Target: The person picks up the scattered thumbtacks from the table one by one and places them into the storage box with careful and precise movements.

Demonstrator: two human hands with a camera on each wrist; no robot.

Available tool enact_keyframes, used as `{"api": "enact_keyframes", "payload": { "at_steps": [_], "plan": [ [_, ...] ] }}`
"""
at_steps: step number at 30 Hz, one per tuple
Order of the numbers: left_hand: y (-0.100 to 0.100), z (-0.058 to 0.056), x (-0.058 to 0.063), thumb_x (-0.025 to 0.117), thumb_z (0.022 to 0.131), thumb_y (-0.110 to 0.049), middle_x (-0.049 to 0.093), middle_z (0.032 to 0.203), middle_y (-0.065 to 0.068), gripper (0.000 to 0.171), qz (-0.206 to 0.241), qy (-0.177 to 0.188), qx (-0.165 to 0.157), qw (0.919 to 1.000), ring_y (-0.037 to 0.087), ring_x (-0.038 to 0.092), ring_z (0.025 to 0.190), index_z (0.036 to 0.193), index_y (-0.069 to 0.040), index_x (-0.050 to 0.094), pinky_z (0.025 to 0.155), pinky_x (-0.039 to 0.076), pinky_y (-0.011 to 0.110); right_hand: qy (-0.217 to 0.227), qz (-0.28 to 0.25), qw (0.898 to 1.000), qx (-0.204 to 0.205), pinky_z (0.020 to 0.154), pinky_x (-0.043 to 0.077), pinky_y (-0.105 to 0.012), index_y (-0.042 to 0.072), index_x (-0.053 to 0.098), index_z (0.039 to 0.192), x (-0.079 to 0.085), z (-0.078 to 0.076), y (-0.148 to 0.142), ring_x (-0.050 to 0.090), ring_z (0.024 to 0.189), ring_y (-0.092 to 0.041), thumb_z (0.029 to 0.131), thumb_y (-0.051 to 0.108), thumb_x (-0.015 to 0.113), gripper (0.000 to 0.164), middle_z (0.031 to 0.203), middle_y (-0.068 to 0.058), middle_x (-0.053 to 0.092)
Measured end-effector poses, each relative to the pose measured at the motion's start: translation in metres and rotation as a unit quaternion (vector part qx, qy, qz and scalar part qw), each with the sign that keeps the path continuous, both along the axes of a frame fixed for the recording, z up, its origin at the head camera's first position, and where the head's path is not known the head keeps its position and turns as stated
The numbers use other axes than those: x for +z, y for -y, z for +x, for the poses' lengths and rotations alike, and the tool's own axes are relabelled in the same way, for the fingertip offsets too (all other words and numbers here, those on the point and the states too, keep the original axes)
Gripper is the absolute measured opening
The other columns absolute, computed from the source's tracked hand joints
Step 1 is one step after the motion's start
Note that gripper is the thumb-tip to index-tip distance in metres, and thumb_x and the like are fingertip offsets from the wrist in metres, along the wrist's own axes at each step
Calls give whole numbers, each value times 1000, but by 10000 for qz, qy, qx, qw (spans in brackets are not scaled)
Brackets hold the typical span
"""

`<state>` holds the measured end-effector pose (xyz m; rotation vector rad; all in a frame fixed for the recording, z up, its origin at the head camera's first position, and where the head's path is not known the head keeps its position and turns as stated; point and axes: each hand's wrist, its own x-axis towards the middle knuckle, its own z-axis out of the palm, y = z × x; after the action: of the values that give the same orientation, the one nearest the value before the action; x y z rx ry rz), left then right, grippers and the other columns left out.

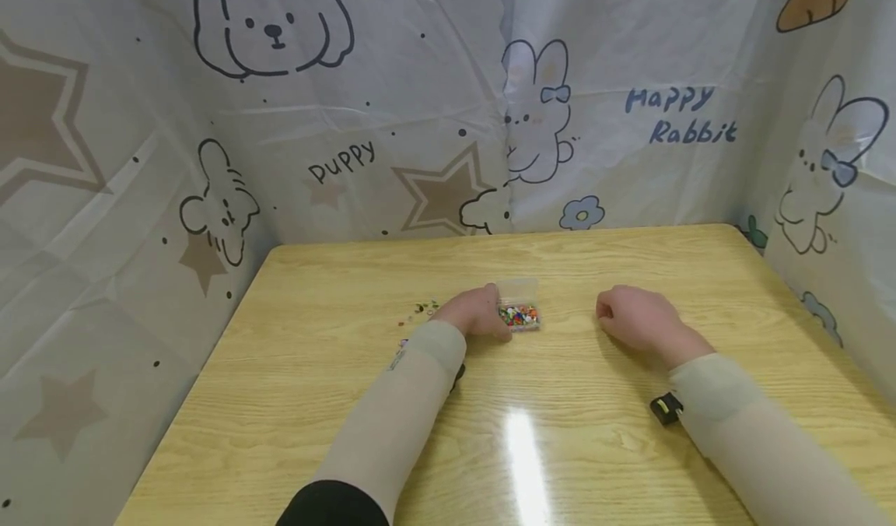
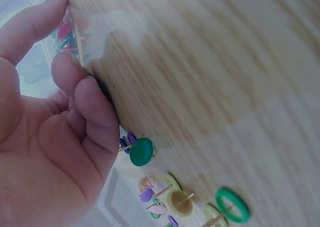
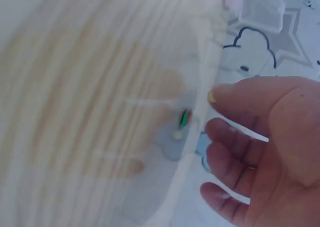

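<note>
A small clear plastic box (image 1: 519, 327) full of colourful thumbtacks stands on the table with its clear lid (image 1: 518, 289) raised. My left hand (image 1: 476, 312) holds the box by its left side, thumb and fingers spread along it. In the left wrist view, red and green tacks (image 2: 64, 32) show through the wall beside the fingers. Off to the right, my right hand (image 1: 640, 317) is over the table with fingers curled. Its thumb tip pinches a small yellow piece (image 3: 212, 96), apparently a thumbtack; the index finger is mostly hidden behind the thumb.
Loose thumbtacks (image 1: 423, 308) lie left of the box, partly behind the left wrist; a green one (image 2: 141, 152) lies close to the left hand. A blurred green and red piece (image 3: 185, 118) is beyond the right fingertips. Printed cloth (image 1: 434, 121) surrounds the wooden table (image 1: 560, 433).
</note>
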<state>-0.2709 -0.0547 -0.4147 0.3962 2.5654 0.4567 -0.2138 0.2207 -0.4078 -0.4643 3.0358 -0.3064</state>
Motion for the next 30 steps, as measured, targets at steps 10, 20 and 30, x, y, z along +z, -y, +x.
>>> {"api": "enact_keyframes", "payload": {
  "at_steps": [10, 20, 30],
  "plan": [
    [0, -1, 1, 77, 75, -42, 57, 119, 4, 74, 5, -23, 24, 10000, 22, 52, 101, 134, -15, 40, 87, 47, 43, -147, -621, 9973, 363, 69, 48, -39, 21, 63, 85, -1, -8, 54, 52, 71, -14, 93, 21, 58, 9, 78, 6, 61],
    [-2, -1, -1, 78, 74, -42, 58, 107, 2, 69, -26, -78, -75, 9999, 19, 54, 92, 127, -13, 43, 80, 48, 39, -284, -442, 9974, 499, 69, 51, -40, 21, 67, 88, -6, -19, 83, 56, 75, -13, 92, 19, 61, 8, 85, 6, 66],
    [-1, 2, 3, 77, 75, -41, 58, 108, 3, 67, -15, -136, -31, 9999, 20, 54, 92, 126, -14, 44, 80, 49, 40, -222, -563, 9973, 408, 80, 50, -44, 19, 71, 96, 2, -15, 67, 59, 88, -17, 93, 19, 57, 14, 96, 3, 68]
  ]
}}
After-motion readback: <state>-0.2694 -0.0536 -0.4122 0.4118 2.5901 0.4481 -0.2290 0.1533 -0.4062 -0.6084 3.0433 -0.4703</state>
